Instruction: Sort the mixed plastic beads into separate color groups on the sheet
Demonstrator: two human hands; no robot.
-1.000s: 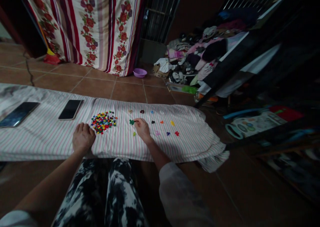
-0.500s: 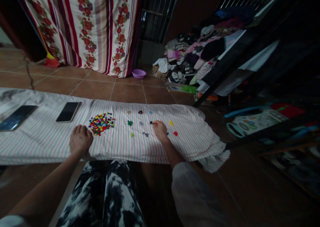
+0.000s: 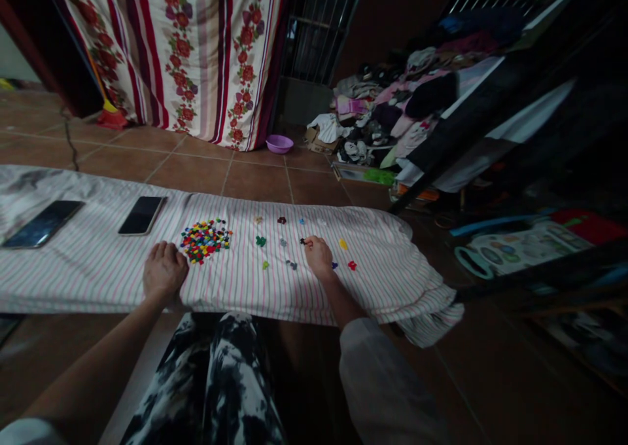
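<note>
A mixed pile of small coloured pieces (image 3: 205, 241) lies on the striped cloth (image 3: 235, 294). My left hand (image 3: 165, 268) rests on the cloth at the pile's lower left, its fingers curled together; whether anything is under them is hidden. My right hand (image 3: 318, 255) has its fingers pinched at a small black cluster (image 3: 303, 241); what sits between the fingertips is too small to make out. Around it lie small single-colour groups: dark green (image 3: 261, 241), brown (image 3: 281, 220), light blue (image 3: 301, 221), grey (image 3: 283, 242), yellow (image 3: 343, 243), red (image 3: 352, 265) and lime green (image 3: 265, 265).
Two phones lie on the cloth to the left, one dark and large (image 3: 43, 224), one smaller (image 3: 142, 215). Beyond, on the tiled floor, are a purple basin (image 3: 279, 144), a red broom head (image 3: 112, 119) and a heap of clothes (image 3: 387, 105). A floral curtain (image 3: 206, 52) hangs behind.
The view has shifted, so most of the scene sits slightly further right. Both hands keep nearly the same places on the cloth, the right one still at the black cluster.
</note>
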